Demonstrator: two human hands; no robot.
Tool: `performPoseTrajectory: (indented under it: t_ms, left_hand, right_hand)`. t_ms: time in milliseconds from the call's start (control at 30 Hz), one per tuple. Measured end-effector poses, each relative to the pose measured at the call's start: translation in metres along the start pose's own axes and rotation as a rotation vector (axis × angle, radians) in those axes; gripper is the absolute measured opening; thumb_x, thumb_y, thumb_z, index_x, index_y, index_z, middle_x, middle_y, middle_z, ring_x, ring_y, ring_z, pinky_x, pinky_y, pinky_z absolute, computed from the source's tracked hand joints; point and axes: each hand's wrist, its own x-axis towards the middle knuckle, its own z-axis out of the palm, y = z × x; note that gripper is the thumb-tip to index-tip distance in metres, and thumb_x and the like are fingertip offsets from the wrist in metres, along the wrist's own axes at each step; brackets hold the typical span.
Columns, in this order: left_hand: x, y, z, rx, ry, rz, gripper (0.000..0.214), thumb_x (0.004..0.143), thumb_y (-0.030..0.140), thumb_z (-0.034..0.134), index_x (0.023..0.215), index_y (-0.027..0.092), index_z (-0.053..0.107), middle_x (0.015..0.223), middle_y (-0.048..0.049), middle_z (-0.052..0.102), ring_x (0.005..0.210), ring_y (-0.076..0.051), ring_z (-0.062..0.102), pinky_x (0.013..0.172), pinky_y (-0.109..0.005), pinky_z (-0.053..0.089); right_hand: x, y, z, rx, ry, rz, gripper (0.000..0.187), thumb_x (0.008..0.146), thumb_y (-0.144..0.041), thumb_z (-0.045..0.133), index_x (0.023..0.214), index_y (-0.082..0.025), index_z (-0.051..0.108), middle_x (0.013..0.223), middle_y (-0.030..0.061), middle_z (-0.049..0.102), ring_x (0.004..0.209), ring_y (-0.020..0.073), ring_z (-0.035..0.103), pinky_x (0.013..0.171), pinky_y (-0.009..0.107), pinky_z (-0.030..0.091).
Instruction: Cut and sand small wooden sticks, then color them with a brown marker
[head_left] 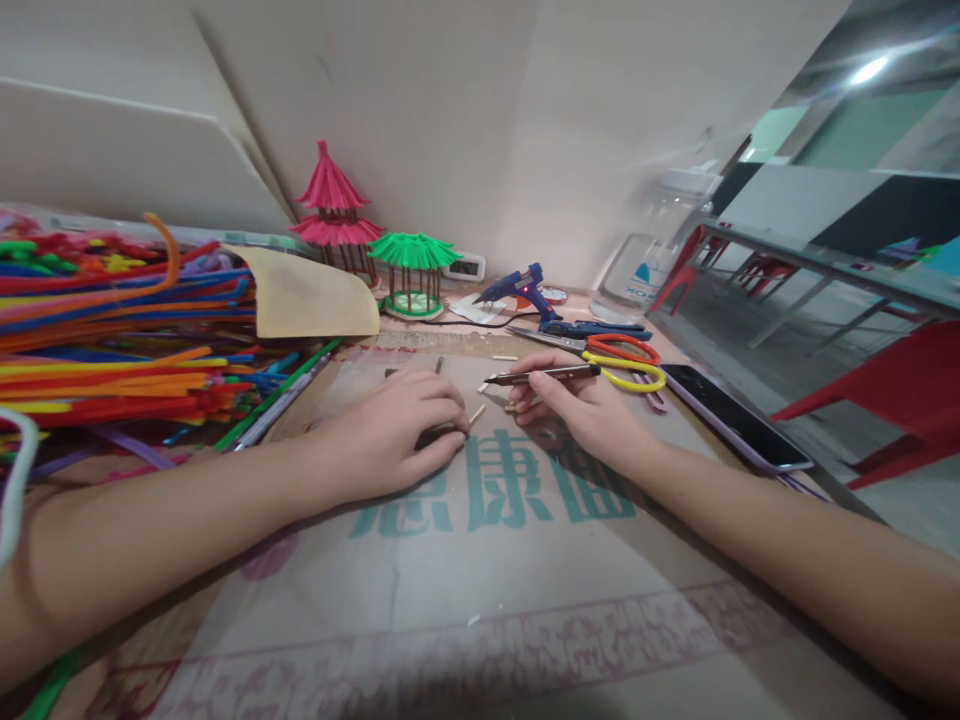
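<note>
My right hand (577,405) grips a dark brown marker pen (547,374), its tip pointing left. Across from it, my left hand (397,425) rests low on the printed sheet with its fingers curled. A short pale wooden stick (478,413) juts out from the left fingertips, which look closed on its lower end. More small pale stick pieces (505,357) lie around the pen tip, one of them partly under my right fingers. Just beyond the left hand is a thin brown piece (439,365), partly hidden.
Colourful pipe cleaners (112,370) are heaped at left. Behind stand a pink tiered pagoda (337,215), a green-roofed pavilion (412,270) and a blue glue gun (517,288). Scissors (622,360), a phone (731,415) and a large clear bottle (645,260) sit at right.
</note>
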Motion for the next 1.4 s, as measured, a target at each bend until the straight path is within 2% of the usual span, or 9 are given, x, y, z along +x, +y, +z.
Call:
performPoseTrajectory:
  t_ms: [233, 467, 567, 767, 967, 1100, 1200, 1300, 1400]
  left_hand:
    - [-0.0013, 0.0012, -0.0011, -0.06, -0.026, 0.102, 0.023, 0.099, 0.025, 0.05, 0.111, 0.019, 0.069, 0.112, -0.0062, 0.07, 0.106, -0.021, 0.063, 0.097, -0.035, 0.045]
    - [0.0027, 0.0022, -0.0055, 0.008, -0.15, 0.145, 0.035, 0.102, 0.032, 0.047, 0.133, 0.026, 0.063, 0.136, -0.0093, 0.06, 0.124, -0.027, 0.054, 0.106, -0.044, 0.039]
    - [0.0024, 0.0023, -0.0052, 0.005, -0.174, 0.145, 0.037, 0.104, 0.035, 0.046, 0.136, 0.026, 0.06, 0.139, -0.0102, 0.058, 0.127, -0.028, 0.052, 0.108, -0.046, 0.038]
    - [-0.002, 0.0036, -0.0023, -0.001, -0.054, -0.003, 0.027, 0.101, 0.04, 0.049, 0.103, 0.02, 0.067, 0.115, -0.0089, 0.065, 0.106, -0.025, 0.06, 0.097, -0.042, 0.044]
    - [0.0012, 0.0019, -0.0006, -0.04, -0.046, -0.012, 0.026, 0.099, 0.031, 0.051, 0.121, 0.019, 0.061, 0.123, -0.009, 0.066, 0.113, -0.025, 0.06, 0.101, -0.041, 0.043]
    - [0.003, -0.0017, 0.001, -0.091, -0.027, -0.054, 0.021, 0.1, 0.028, 0.05, 0.112, 0.02, 0.065, 0.112, -0.0065, 0.071, 0.104, -0.022, 0.064, 0.096, -0.038, 0.045]
    - [0.0021, -0.0027, 0.0012, -0.086, 0.011, -0.073, 0.021, 0.099, 0.029, 0.051, 0.113, 0.02, 0.065, 0.112, -0.0066, 0.07, 0.104, -0.022, 0.063, 0.094, -0.036, 0.047]
    - [0.001, -0.0012, -0.0001, -0.03, 0.043, -0.103, 0.025, 0.089, 0.021, 0.056, 0.112, 0.019, 0.063, 0.108, -0.0068, 0.066, 0.103, -0.024, 0.06, 0.091, -0.037, 0.046]
    - [0.0006, -0.0002, -0.0015, 0.002, 0.007, -0.147, 0.034, 0.075, 0.012, 0.055, 0.107, 0.018, 0.062, 0.097, -0.0045, 0.062, 0.095, -0.023, 0.058, 0.086, -0.036, 0.047]
  right_hand:
    - [0.0005, -0.0003, 0.0002, -0.07, -0.01, -0.035, 0.032, 0.092, -0.053, 0.065, 0.102, -0.023, 0.065, 0.087, 0.0037, 0.072, 0.079, 0.0168, 0.071, 0.076, 0.034, 0.063]
    - [0.0004, 0.0, -0.0005, -0.084, -0.012, -0.025, 0.032, 0.092, -0.053, 0.065, 0.102, -0.023, 0.065, 0.087, 0.0034, 0.072, 0.078, 0.0172, 0.071, 0.074, 0.033, 0.062]
    - [0.0, -0.0002, -0.0004, -0.082, -0.014, -0.025, 0.031, 0.092, -0.052, 0.065, 0.102, -0.023, 0.065, 0.087, 0.0033, 0.072, 0.078, 0.0168, 0.071, 0.075, 0.033, 0.062]
    - [-0.0002, 0.0004, -0.0001, -0.066, 0.002, -0.005, 0.031, 0.092, -0.053, 0.065, 0.103, -0.024, 0.065, 0.087, 0.0034, 0.072, 0.079, 0.0175, 0.071, 0.074, 0.034, 0.063]
    - [0.0004, -0.0014, 0.0002, -0.079, -0.004, -0.01, 0.031, 0.091, -0.055, 0.066, 0.101, -0.026, 0.066, 0.087, 0.0029, 0.071, 0.079, 0.0187, 0.071, 0.079, 0.037, 0.063]
    - [-0.0004, -0.0024, 0.0003, -0.089, 0.008, -0.002, 0.031, 0.091, -0.055, 0.066, 0.101, -0.026, 0.066, 0.087, 0.0033, 0.071, 0.079, 0.0194, 0.071, 0.078, 0.038, 0.063]
    - [-0.0005, -0.002, 0.0001, -0.085, 0.009, -0.007, 0.033, 0.09, -0.056, 0.066, 0.101, -0.025, 0.066, 0.087, 0.0033, 0.072, 0.078, 0.0187, 0.071, 0.076, 0.037, 0.063]
    - [-0.0003, -0.0018, 0.0004, -0.069, 0.002, -0.004, 0.032, 0.09, -0.055, 0.067, 0.101, -0.025, 0.065, 0.087, 0.0034, 0.073, 0.079, 0.0188, 0.071, 0.076, 0.037, 0.064]
    - [-0.0004, -0.0018, 0.0009, -0.061, -0.001, -0.002, 0.03, 0.091, -0.054, 0.067, 0.1, -0.026, 0.066, 0.087, 0.0033, 0.073, 0.08, 0.0191, 0.072, 0.077, 0.037, 0.064]
